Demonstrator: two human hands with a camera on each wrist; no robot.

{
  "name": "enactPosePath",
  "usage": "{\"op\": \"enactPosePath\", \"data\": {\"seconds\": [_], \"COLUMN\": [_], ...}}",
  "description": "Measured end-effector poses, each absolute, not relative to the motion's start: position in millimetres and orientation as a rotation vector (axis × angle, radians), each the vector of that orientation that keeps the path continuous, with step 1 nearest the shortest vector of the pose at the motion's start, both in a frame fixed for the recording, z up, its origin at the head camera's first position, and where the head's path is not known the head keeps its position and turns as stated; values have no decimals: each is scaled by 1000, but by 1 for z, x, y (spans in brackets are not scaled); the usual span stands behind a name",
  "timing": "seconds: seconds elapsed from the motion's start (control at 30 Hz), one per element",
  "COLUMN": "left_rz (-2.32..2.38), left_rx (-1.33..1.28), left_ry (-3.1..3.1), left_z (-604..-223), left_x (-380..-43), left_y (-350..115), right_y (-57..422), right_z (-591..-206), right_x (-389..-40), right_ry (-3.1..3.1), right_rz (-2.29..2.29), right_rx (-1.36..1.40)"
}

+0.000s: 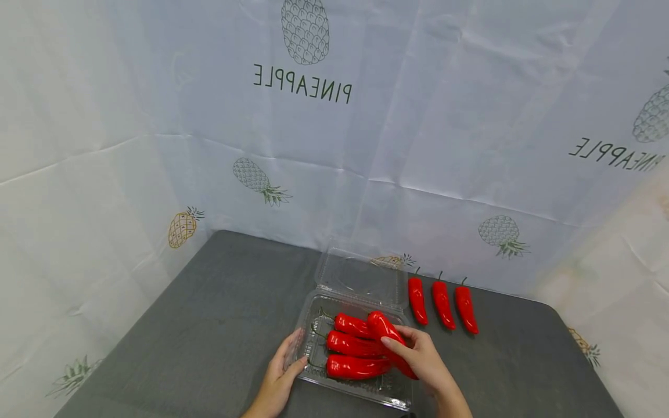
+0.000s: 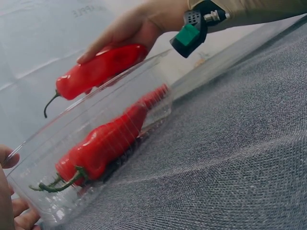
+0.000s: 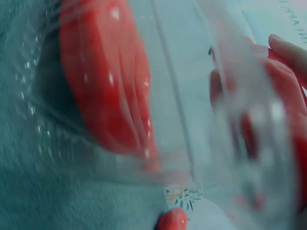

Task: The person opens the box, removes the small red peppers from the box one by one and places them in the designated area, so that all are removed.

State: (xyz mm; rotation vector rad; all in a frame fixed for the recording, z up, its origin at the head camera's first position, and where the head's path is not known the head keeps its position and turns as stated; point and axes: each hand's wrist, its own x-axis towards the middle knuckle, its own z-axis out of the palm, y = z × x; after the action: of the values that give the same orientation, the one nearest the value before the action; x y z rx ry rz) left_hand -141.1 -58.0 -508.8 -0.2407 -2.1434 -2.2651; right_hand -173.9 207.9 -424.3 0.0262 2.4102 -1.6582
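A clear plastic clamshell container point(image 1: 345, 388) lies on the table with its lid point(image 1: 360, 276) folded back. My left hand point(image 1: 279, 371) grips its left side; in the left wrist view the thumb is over the rim and fingers are lower down. My right hand point(image 1: 423, 357) holds a red chili pepper point(image 1: 380, 326) over the container's right part, stem toward the left in the left wrist view point(image 2: 96, 74). Inside lie three red chili peppers point(image 1: 355, 367), stems to the left, their right ends partly hidden. The right wrist view is blurred through the plastic wall.
Three more red chili peppers point(image 1: 441, 305) lie in a row on the dark grey table point(image 1: 235, 302), right of the lid, stems pointing away. A white pineapple-print cloth point(image 1: 313, 191) hangs behind the table and along its sides.
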Motion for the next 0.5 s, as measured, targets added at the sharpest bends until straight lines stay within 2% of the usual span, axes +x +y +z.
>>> {"op": "enactPosePath", "data": {"seconds": [0.5], "left_rz": [-2249], "left_rx": [-260], "left_ry": [-2115], "left_z": [-509], "left_x": [-141], "left_y": [-58], "right_y": [240], "right_z": [-422], "right_x": [-177], "right_ry": [2356], "right_rz": [-1655], "right_rx": [41]}}
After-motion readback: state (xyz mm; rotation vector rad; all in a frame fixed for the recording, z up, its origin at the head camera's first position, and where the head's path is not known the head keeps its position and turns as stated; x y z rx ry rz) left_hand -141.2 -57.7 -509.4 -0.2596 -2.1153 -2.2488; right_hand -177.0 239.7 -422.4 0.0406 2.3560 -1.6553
